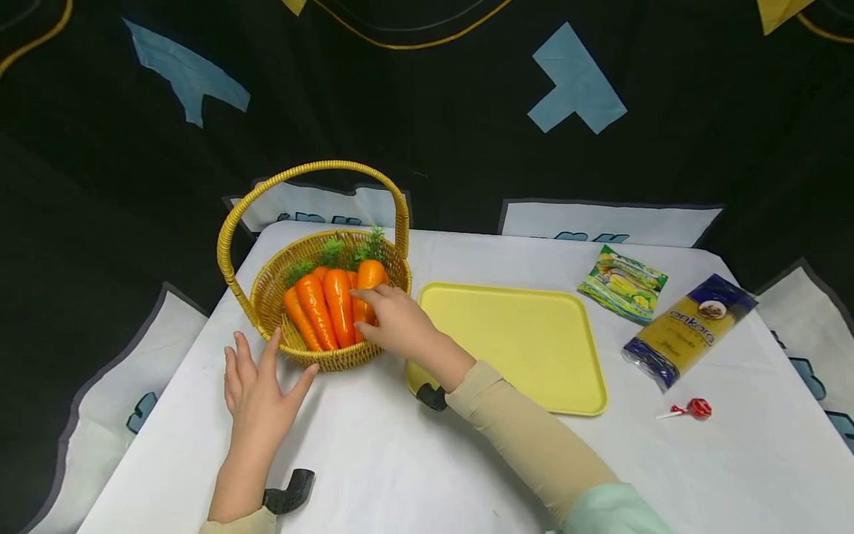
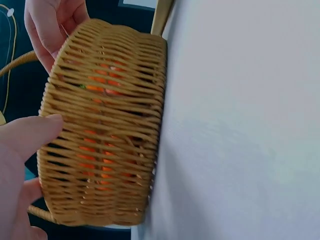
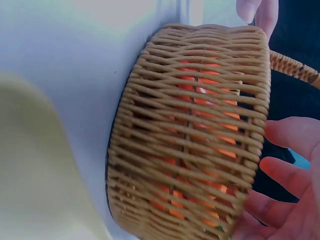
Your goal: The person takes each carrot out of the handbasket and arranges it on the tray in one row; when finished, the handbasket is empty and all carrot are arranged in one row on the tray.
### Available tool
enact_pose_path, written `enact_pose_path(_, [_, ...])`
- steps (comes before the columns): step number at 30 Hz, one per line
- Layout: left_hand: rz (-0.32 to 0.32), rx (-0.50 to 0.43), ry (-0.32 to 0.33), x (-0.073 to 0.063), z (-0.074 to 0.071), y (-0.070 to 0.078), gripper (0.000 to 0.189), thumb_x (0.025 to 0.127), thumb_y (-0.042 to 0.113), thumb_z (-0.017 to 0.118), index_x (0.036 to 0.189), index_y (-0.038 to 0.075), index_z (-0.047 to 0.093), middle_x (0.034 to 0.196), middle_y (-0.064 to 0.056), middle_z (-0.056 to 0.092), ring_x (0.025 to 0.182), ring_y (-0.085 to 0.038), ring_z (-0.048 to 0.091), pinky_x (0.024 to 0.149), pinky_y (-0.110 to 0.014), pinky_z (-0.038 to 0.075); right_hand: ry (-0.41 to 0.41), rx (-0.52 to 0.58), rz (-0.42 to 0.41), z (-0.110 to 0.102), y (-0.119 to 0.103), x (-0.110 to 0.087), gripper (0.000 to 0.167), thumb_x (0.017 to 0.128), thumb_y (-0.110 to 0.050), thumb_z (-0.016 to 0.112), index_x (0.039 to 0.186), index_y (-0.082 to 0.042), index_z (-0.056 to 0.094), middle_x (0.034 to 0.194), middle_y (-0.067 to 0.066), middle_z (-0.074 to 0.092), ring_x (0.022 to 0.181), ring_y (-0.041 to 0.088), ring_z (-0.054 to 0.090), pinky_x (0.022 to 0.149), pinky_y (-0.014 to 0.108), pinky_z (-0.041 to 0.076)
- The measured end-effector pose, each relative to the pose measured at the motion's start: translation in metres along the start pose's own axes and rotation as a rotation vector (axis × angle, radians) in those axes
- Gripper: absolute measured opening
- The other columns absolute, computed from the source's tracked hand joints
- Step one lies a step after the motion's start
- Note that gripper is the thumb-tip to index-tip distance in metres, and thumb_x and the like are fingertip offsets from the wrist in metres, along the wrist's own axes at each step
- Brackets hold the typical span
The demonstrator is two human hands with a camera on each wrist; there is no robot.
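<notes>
Carrots (image 1: pixel 339 308), glossy and bright orange with feathery green tops (image 1: pixel 330 252), lie bunched in a round wicker basket (image 1: pixel 347 361) toward the far left of the counter (image 1: pixel 373 460), its tall hoop handle (image 1: pixel 333 165) standing over them. From my head view, the right hand (image 1: pixel 403 326) reaches in over the basket's right side, fingers loosely bent at the rightmost carrots; whether it has hold of one I cannot tell. The left hand (image 1: pixel 256 400) is spread wide beside the basket, thumb apart from the fingers, gripping nothing. Only the head view gives me the green packet (image 1: pixel 623 285), the blue-and-gold pack (image 1: pixel 690 330) and the red lollipop (image 1: pixel 698 408), all right of the yellow tray (image 1: pixel 514 348). My wrist views add the woven side close up, orange showing through its gaps; in the left one the thumb overlaps the rim, though I cannot tell if it presses there
</notes>
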State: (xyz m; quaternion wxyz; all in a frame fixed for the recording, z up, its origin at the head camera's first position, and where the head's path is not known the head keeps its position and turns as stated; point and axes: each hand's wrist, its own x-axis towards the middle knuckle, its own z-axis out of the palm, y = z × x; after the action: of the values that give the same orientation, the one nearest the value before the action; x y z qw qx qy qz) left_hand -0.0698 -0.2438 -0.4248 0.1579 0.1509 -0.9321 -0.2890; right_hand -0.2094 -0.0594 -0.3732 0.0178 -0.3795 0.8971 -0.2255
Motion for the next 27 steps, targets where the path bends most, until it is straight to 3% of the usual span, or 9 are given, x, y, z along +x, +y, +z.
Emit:
enact_pose_path(4, [-0.022, -0.073, -0.010, 0.001, 0.004, -0.005, 0.079, 0.088, 0.037, 0.070, 0.150, 0.009, 0.030, 0.157, -0.022, -0.011, 0.142, -0.044, -0.009, 0.108, -0.072, 0.002, -0.030, 0.029, 0.026, 0.006, -0.004, 0.008, 0.050, 0.093, -0.029, 0.064, 0.139, -0.014, 0.053, 0.127, 0.010, 0.057, 0.090, 0.018, 0.056, 0.071, 0.026, 0.049])
enact_pose_path(9, [-0.026, -0.235, -0.029, 0.006, 0.009, -0.009, 0.076, 0.090, 0.031, 0.070, 0.149, 0.009, 0.028, 0.158, -0.023, -0.004, 0.143, -0.044, -0.001, 0.109, -0.071, 0.010, -0.018, 0.027, 0.044, 0.013, -0.007, 0.014, 0.048, 0.093, -0.028, 0.063, 0.137, -0.014, 0.054, 0.127, 0.009, 0.056, 0.099, 0.019, 0.059, 0.075, 0.026, 0.053])
enact_pose_path(14, [-0.048, -0.406, -0.059, 0.009, 0.015, -0.011, 0.075, 0.092, 0.025, 0.067, 0.151, 0.010, 0.023, 0.158, -0.019, 0.003, 0.144, -0.040, 0.007, 0.113, -0.061, 0.016, 0.000, 0.067, 0.163, 0.017, -0.005, 0.023, 0.049, 0.092, -0.031, 0.065, 0.137, -0.014, 0.053, 0.126, 0.014, 0.051, 0.073, 0.018, 0.060, 0.059, 0.024, 0.051])
enact_pose_path(16, [-0.055, -0.455, -0.064, 0.009, 0.017, -0.011, 0.074, 0.093, 0.023, 0.066, 0.151, 0.010, 0.022, 0.158, -0.017, 0.008, 0.142, -0.040, 0.014, 0.114, -0.058, 0.019, -0.003, 0.065, 0.217, 0.017, -0.004, 0.028, 0.051, 0.092, -0.032, 0.065, 0.138, -0.015, 0.052, 0.127, 0.016, 0.050, 0.069, 0.020, 0.060, 0.058, 0.026, 0.052])
enact_pose_path(22, [-0.059, -0.549, -0.050, 0.009, 0.020, -0.011, 0.072, 0.093, 0.014, 0.066, 0.149, 0.008, 0.022, 0.154, -0.016, 0.018, 0.135, -0.043, 0.028, 0.111, -0.057, 0.028, -0.051, 0.011, 0.252, 0.020, -0.004, 0.041, 0.052, 0.093, -0.035, 0.064, 0.141, -0.021, 0.050, 0.130, 0.019, 0.053, 0.086, 0.026, 0.063, 0.067, 0.033, 0.055])
enact_pose_path(27, [-0.079, -0.565, -0.053, 0.009, 0.019, -0.012, 0.072, 0.093, 0.014, 0.066, 0.149, 0.009, 0.022, 0.154, -0.016, 0.016, 0.134, -0.044, 0.031, 0.109, -0.058, 0.029, -0.080, 0.014, 0.276, 0.025, -0.010, 0.050, 0.053, 0.093, -0.038, 0.063, 0.143, -0.028, 0.048, 0.136, 0.020, 0.047, 0.082, 0.027, 0.063, 0.066, 0.035, 0.055])
